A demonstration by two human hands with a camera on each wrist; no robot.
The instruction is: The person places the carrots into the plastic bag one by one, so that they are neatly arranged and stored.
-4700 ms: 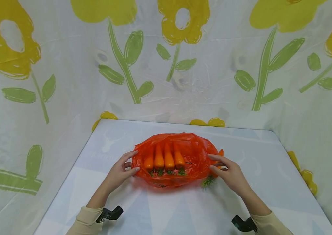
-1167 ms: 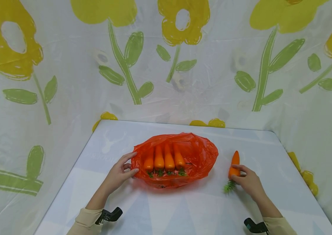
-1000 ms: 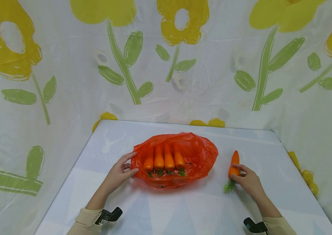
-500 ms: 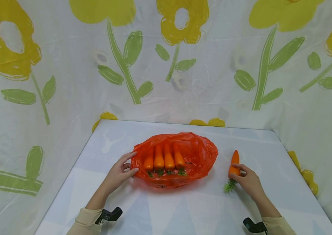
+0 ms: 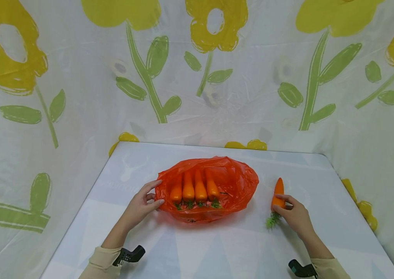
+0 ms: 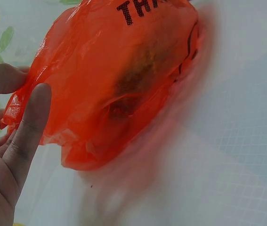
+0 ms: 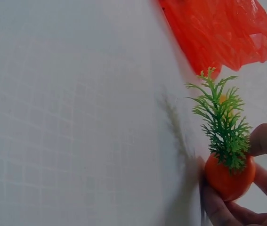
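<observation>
A red translucent plastic bag (image 5: 233, 193) lies with its mouth open on the table, and several orange carrots (image 5: 200, 192) with green tops sit side by side inside. My left hand (image 5: 143, 203) holds the bag's left edge. In the left wrist view, thumb and fingers (image 6: 35, 110) pinch the gathered plastic, and dark printed letters show on the bag. To the right of the bag, apart from it, my right hand (image 5: 296, 217) grips a single carrot (image 5: 279, 188), tip pointing away and leafy green top toward me. The right wrist view shows fingers around the carrot's thick end (image 7: 230, 176).
The pale table (image 5: 211, 252) has a faint triangle pattern, its far edge meeting a white curtain (image 5: 246, 112) printed with yellow flowers. Curtain also hangs at both sides. A black wrist camera (image 5: 132, 254) sits on the left sleeve, another wrist camera (image 5: 301, 268) on the right.
Since the oldest frame, my right hand has moved right with the carrot, away from the bag's right end. Over the last second both hands have stayed almost still.
</observation>
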